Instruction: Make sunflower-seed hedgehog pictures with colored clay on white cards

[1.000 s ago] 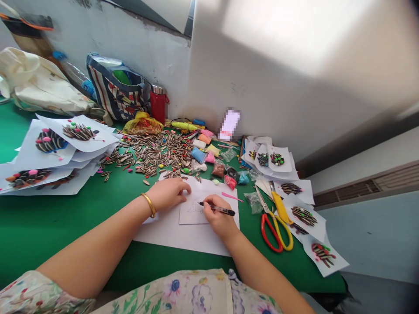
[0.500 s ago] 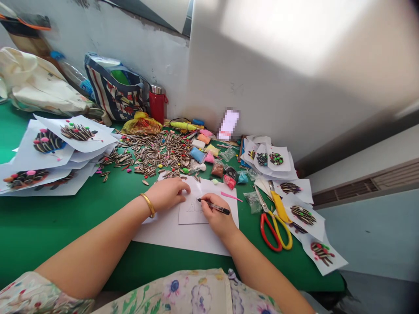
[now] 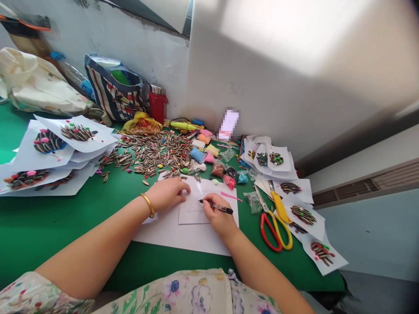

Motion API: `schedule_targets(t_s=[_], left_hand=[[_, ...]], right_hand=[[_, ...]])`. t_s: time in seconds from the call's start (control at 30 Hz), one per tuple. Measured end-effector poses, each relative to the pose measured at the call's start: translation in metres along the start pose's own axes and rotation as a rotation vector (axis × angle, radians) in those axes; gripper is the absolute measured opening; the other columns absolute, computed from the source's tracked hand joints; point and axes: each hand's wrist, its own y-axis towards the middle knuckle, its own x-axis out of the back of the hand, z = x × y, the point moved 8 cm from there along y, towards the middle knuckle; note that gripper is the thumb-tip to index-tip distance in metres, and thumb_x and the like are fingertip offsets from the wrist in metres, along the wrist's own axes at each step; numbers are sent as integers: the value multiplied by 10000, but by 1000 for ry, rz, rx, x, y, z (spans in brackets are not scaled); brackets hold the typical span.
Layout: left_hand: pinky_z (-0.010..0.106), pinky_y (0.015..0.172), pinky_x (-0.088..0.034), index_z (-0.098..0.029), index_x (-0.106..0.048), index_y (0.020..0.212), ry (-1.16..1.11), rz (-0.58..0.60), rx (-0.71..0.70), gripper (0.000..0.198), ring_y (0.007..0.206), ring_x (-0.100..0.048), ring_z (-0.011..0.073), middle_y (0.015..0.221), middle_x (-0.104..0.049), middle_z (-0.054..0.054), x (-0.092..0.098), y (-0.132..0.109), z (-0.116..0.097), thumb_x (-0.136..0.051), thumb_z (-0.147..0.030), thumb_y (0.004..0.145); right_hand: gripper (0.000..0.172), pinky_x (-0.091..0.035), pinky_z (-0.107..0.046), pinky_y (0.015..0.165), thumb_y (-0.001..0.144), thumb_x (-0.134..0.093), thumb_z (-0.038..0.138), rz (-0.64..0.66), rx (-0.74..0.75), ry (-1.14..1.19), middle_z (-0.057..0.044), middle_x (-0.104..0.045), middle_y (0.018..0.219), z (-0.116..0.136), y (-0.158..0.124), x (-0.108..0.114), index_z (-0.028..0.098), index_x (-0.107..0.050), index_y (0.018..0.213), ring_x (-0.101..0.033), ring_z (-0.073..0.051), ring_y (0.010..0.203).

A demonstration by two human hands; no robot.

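Green desk, cluttered craft setup. Right hand low centre, fingers pinching a black pen, tip on a small white card; faint pen lines on the card, can't make out the drawing. Left hand rests on the card's upper left edge, fingers held close together and curled, tips pressing down, nothing gripped. Gold bangle on the left wrist.

The card lies on a larger white sheet, which lies flat on the desk straight in front of the person, between the two forearms.

Behind the hands: a big loose pile of striped sunflower seeds, a few coloured beads mixed in. Small bags of coloured clay just right of the seeds. Pink strip on the sheet's far right corner.

Right of the sheet: red-handled scissors and yellow-handled scissors, overlapping, touching. Further right, finished seed pictures on paper, spread to the desk edge.

Far left: another stack of finished seed sheets. At the wall: striped bag, red flask beside it, cream cloth bag at the left.
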Motion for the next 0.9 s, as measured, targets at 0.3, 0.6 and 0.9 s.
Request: schedule_targets(t_s=[0.3,0.6,0.9], left_hand=[[291,771,-447,-301,-690,1041,-3,-7,-10,251,934,-610,223,977,-649,30,-2,0,1,-620,-309,800],[296,757,-442,-297,-691,1037,6,1,-5,255,925,-610,223,974,-655,32,-1,1,1,-616,-312,794],[297,754,-451,-298,-695,1036,7,2,-3,252,936,-616,226,995,-658,35,-1,0,1,-617,-311,797]], right_hand=[[145,-425,-268,645,861,-511,255,8,-5,-24,-7,-649,772,-1,0,-2,215,-649,840,-575,-169,715],[129,-441,-266,681,847,-526,230,16,29,-10,-9,-663,786,5,-6,-2,213,-652,828,-589,-168,736],[123,-440,-266,677,839,-528,226,21,45,-23,-3,-659,774,6,-6,-3,220,-648,817,-587,-166,725]])
